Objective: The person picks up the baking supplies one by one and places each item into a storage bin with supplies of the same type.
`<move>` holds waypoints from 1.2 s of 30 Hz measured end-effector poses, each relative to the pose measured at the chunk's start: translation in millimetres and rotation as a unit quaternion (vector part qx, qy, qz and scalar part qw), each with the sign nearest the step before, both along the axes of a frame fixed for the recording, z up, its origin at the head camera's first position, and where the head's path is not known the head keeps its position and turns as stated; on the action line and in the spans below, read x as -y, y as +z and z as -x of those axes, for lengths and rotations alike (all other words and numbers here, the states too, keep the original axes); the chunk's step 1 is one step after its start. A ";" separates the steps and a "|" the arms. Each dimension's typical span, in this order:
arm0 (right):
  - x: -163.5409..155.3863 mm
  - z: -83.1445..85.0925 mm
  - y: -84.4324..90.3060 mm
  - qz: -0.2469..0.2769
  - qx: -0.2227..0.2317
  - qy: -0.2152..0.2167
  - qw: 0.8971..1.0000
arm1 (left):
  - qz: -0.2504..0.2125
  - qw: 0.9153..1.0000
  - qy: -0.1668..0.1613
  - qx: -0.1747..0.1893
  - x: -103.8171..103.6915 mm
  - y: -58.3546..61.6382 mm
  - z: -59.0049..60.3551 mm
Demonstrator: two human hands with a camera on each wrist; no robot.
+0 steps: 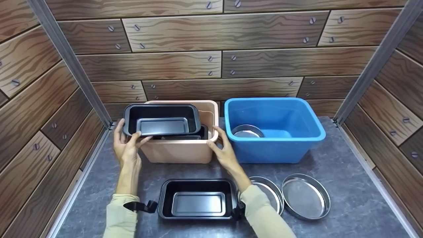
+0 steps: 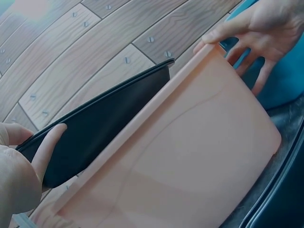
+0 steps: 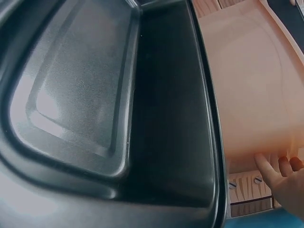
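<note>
My left hand (image 1: 131, 138) grips the front left rim of a black loaf pan (image 1: 162, 120), thumb over the edge, and holds it tilted above a peach tub (image 1: 178, 150). The left wrist view shows this hand (image 2: 28, 166) on the pan (image 2: 99, 126) beside the tub wall (image 2: 190, 156). My right hand (image 1: 217, 141) rests against the tub's front right corner, thumb up by the rim and straight fingers on the wall. It also shows in both wrist views (image 2: 247, 38) (image 3: 280, 175). A second black pan (image 1: 202, 133) lies inside the tub.
A blue tub (image 1: 274, 148) with a round metal pan (image 1: 247, 131) in it stands to the right. Near the front edge lie another black loaf pan (image 1: 198, 198) and two round metal pans (image 1: 305, 196) (image 1: 269, 195). Wood-pattern walls close three sides.
</note>
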State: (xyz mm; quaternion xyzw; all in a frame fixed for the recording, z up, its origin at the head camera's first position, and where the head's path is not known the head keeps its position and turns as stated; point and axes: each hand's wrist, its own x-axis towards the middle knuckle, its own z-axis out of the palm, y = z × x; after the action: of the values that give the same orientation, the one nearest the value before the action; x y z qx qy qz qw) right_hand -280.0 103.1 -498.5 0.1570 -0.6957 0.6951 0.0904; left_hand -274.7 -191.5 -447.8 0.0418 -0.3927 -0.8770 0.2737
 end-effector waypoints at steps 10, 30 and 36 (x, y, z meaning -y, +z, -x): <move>2.3 -2.5 -2.3 -0.001 0.002 0.002 1.000 | 0.013 1.000 -0.007 0.025 -0.5 -15.7 5.2; 1.4 -2.4 -0.6 -0.006 0.003 -0.006 1.000 | 0.061 0.998 -0.018 0.018 -10.6 -20.5 10.7; 0.7 -2.3 0.4 -0.011 0.002 -0.007 1.000 | 0.078 0.996 -0.020 0.025 -12.4 -19.9 13.5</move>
State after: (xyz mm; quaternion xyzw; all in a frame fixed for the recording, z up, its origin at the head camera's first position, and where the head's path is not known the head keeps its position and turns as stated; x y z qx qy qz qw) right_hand -277.6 102.4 -498.1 0.1515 -0.7045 0.6873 0.0917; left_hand -288.2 -179.1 -467.7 0.0341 -0.4671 -0.8479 0.2485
